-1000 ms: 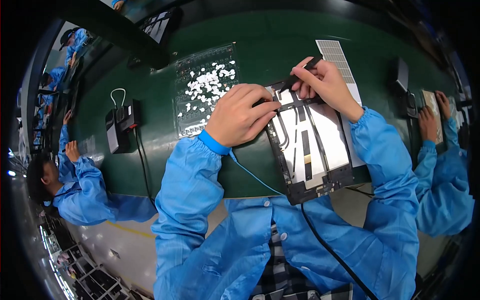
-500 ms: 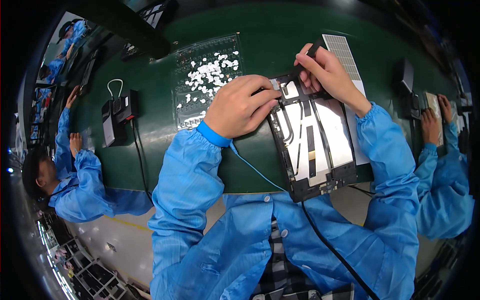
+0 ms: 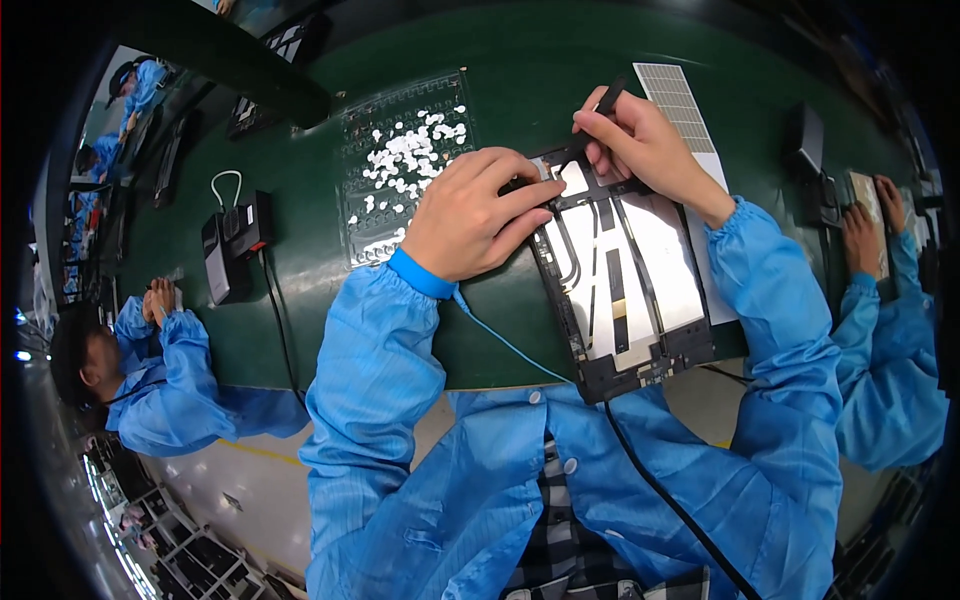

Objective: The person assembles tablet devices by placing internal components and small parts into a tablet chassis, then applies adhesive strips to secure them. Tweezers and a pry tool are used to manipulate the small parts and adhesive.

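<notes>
An opened tablet point(image 3: 655, 270) with a silver inside, black frame and thin dark cables lies before me, its near end reaching the table's front edge. My left hand point(image 3: 480, 215), with a blue wrist strap point(image 3: 420, 274), is closed at the tablet's far left corner. Its index finger and thumb press on the frame there, while the other fingers are bent and partly hidden. Above the tablet's far end, my right hand point(image 3: 645, 150) grips a slim black tool point(image 3: 608, 97) like tweezers, slanting down toward the frame. The tool's tip is hard to make out against the dark parts.
Left of the tablet, a clear plastic tray point(image 3: 365, 130) carries many small white round pieces point(image 3: 405, 155). A sheet of pale labels point(image 3: 680, 100) lies right. A black boxy device point(image 3: 235, 245) with a cable stands left. Co-workers sit on both sides; a dark post point(image 3: 250, 60) rises far left.
My right hand and the black tool have shifted slightly left. My left hand stays at the tablet's corner. The left co-worker has drawn both hands together.
</notes>
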Motion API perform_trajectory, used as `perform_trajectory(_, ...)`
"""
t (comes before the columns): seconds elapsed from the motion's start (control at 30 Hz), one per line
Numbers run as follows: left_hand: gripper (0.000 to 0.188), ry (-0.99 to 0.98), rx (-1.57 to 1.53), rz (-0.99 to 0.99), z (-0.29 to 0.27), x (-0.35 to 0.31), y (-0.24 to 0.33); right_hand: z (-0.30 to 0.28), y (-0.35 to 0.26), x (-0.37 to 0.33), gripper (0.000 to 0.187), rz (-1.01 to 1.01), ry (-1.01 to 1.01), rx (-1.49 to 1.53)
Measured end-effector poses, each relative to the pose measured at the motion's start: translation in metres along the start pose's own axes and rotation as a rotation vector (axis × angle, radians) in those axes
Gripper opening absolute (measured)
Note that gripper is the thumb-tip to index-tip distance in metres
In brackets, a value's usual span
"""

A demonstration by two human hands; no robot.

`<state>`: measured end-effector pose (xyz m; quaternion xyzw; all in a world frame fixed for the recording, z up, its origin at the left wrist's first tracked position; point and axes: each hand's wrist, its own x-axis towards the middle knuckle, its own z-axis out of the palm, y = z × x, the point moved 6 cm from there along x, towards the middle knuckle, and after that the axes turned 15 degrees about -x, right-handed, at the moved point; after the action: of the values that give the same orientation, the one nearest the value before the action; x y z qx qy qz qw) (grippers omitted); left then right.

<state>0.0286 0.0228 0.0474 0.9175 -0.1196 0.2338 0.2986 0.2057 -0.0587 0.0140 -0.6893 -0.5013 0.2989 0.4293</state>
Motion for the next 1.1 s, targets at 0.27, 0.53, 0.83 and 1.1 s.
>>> perform_trajectory(0.27,0.027,-0.038,0.036,0.027,0.0011,-0.0011,0.0019,-0.0011,0.0004,-0.0003,0.024,-0.029,-0.006,0.084)
perform_trajectory(0.53,0.021,0.029,-0.017,0.009,0.0001,-0.0018,-0.0037,-0.0001,-0.0012,0.0006,0.024,-0.043,-0.005,0.035)
perform_trajectory(0.83,0.029,-0.031,0.018,0.007,0.0027,0.0011,0.0007,0.0,-0.0007,-0.0009,0.022,-0.047,0.002,0.008)
perform_trajectory(1.1,0.028,-0.036,0.017,0.004,0.0039,0.0004,-0.0015,0.0015,-0.0023,-0.0012,0.022,-0.067,0.04,-0.035)
